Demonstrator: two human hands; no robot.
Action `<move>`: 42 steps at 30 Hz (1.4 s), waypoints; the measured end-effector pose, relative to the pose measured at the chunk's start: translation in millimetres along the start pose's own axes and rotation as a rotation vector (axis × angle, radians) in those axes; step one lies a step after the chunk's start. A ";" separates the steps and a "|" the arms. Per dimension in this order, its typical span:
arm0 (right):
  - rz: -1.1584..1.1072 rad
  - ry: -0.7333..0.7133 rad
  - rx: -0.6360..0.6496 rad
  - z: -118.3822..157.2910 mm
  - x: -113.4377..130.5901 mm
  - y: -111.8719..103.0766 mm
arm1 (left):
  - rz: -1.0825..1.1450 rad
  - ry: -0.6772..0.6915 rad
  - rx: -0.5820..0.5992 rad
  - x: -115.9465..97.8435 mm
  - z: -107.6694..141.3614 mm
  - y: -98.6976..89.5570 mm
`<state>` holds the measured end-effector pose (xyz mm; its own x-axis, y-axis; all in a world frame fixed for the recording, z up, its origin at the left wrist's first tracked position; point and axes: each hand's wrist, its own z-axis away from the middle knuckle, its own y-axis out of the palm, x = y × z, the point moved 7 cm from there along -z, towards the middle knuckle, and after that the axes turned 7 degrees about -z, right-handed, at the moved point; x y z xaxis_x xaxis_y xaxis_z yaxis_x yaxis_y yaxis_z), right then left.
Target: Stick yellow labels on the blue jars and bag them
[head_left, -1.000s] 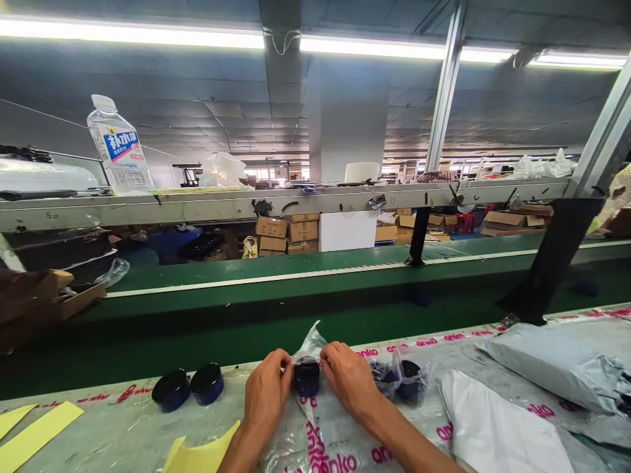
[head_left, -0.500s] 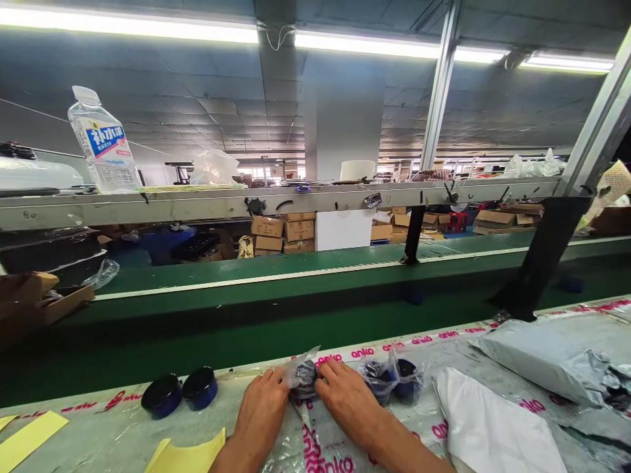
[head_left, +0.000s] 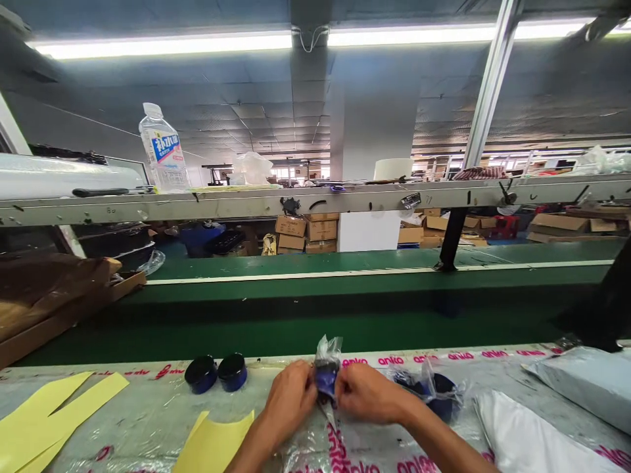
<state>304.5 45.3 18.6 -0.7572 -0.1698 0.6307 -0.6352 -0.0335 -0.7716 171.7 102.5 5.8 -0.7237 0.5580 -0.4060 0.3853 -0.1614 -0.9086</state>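
Landmark: the dark-blue round piece (head_left: 325, 381), at the front middle of the desk (head_left: 148, 407), between both hands.
Step in hand: judged to be wrapping or closing; a clear bag (head_left: 329, 349) surrounds the piece, its loose end standing up behind.
Left hand (head_left: 292, 397): fingers curled in, pinching the bag at the piece's left side.
Right hand (head_left: 367, 394): clenched, apparently gripping the bag at the piece's right side; fingertips hidden.
Next move calls for: in my judgement, even tension on the film, with the piece kept seated inside.
Bagged pieces (head_left: 442, 391): right of the landmark, dark blue under clear film; exact count unclear.
Unbagged pieces (head_left: 217, 373): two, left of the landmark, side by side.
White pouch (head_left: 532, 433): right of the landmark, nearer the wearer; contents cannot be told.
Carton (head_left: 131, 286): far left of the landmark, brown film at its edge; contents unclear.
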 end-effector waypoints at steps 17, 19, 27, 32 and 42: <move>0.081 0.124 -0.643 34.6 8.1 -99.1 | 0.444 -0.051 -0.151 -42.4 -15.1 -17.9; 0.125 0.151 -0.699 54.8 4.1 -115.7 | 0.527 -0.083 -0.063 -45.7 -24.6 0.7; 0.393 0.352 -0.753 213.4 -46.9 -130.8 | 0.753 -0.224 0.008 -52.1 -28.0 16.0; 0.799 0.407 -0.523 242.2 -82.7 -60.6 | 0.446 -0.085 -0.133 -49.3 -13.9 4.3; 0.881 0.406 -0.527 245.3 -97.3 -39.3 | 0.006 0.197 0.046 -87.2 -15.4 50.2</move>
<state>440.4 -178.5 -32.8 -0.9089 0.4114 -0.0685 0.2395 0.3805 -0.8932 262.9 58.3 -2.9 -0.5938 0.7044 -0.3889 0.3595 -0.2002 -0.9114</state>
